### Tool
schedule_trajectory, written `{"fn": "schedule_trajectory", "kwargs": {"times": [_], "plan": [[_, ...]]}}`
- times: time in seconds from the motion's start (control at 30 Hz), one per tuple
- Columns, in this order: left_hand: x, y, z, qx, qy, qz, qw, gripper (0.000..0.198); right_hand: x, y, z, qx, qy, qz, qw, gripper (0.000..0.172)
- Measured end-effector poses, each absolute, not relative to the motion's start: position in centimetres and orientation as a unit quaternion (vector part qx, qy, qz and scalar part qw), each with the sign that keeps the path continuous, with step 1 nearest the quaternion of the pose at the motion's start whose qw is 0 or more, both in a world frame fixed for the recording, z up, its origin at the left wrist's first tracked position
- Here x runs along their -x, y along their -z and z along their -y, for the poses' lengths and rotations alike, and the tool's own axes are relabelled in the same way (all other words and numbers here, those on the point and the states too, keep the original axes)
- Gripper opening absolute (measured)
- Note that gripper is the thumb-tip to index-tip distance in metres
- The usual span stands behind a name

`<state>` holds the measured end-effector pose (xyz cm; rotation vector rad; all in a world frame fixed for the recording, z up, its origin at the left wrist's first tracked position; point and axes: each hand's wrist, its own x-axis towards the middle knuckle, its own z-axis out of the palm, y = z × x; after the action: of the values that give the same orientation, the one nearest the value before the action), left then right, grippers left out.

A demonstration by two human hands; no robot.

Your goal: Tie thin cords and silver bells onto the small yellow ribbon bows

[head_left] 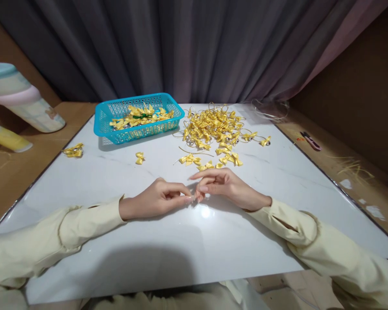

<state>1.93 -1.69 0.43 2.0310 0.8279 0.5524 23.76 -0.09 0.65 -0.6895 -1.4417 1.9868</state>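
Note:
Over the front middle of the white tabletop (158, 245), my left hand (161, 198) is closed in a pinch, thumb against forefinger. Its fingertips meet those of my right hand (224, 185), whose thumb presses against curled fingers while the forefinger reaches forward. Whatever sits between the fingertips is too small and hidden to name. Just beyond my right hand lie several loose yellow ribbon bows (189, 159). Behind them is a heap of yellow bows (213, 125) with small silvery bells and thin golden cords.
A blue plastic basket (100, 125) at the back left holds more bows and a green twist. A single bow (140, 158) and a small bunch of bows (73, 150) lie left. Pink-handled snips (311, 141) lie right; a tumbler (22, 99) stands far left.

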Motion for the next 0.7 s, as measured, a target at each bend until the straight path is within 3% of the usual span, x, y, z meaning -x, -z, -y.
{"fn": "schedule_trajectory", "kwargs": {"times": [0.07,0.13,0.3,0.7], "plan": [[-1.99,-0.56,1.71,-0.808,-0.217,-0.336,0.433,0.027,-23.75,-0.63,0.12,0.252,-0.756,0.526,0.296,0.044],[-2.02,-0.58,1.71,-0.803,-0.213,-0.338,0.442,0.026,-23.70,-0.64,0.11,0.247,-0.769,0.511,0.295,0.047],[-1.96,-0.47,1.70,-0.802,-0.213,-0.338,0.445,0.027,-23.68,-0.80,0.08,0.237,-0.790,0.510,0.243,0.011],[-1.97,-0.40,1.55,-0.813,-0.220,-0.307,0.443,0.024,-23.79,-0.42,-0.34,0.233,-0.798,0.523,0.188,0.005]]}}
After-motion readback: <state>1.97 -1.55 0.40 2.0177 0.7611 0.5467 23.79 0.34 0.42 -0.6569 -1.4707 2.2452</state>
